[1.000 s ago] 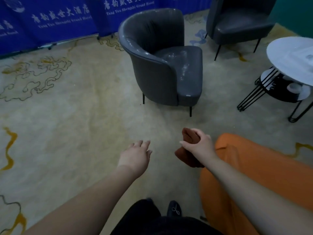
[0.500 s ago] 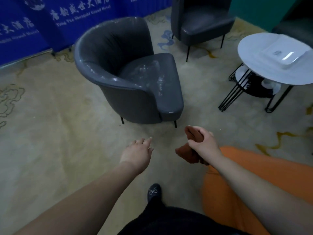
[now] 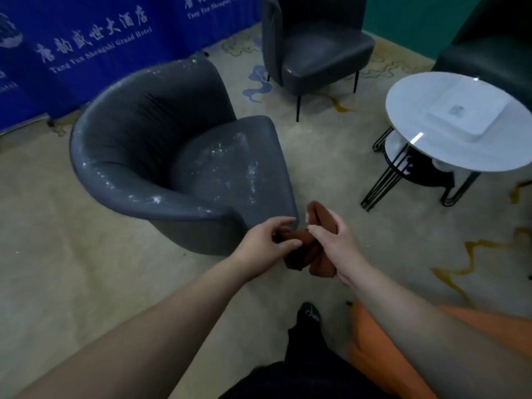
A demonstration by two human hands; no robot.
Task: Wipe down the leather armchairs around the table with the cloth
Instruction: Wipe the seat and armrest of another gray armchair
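A bunched brown cloth (image 3: 306,251) hangs between both hands in front of me. My right hand (image 3: 334,240) grips its upper part and my left hand (image 3: 263,244) pinches its left end. Just beyond them stands a grey leather armchair (image 3: 178,156) with a rounded back and shiny wet-looking streaks on its seat and rim. A second grey armchair (image 3: 313,50) stands farther back. A dark armchair (image 3: 489,50) is partly visible at the top right, behind a round white table (image 3: 417,156).
A white square tray (image 3: 472,110) lies on the table, which has black wire legs and a lower shelf. Blue banners (image 3: 72,47) line the back left. An orange seat (image 3: 475,355) is at my lower right. Patterned beige carpet (image 3: 72,269) covers the floor.
I have come closer to the rounded grey armchair. My left hand, which hung free before, has moved right and taken hold of the cloth's end.
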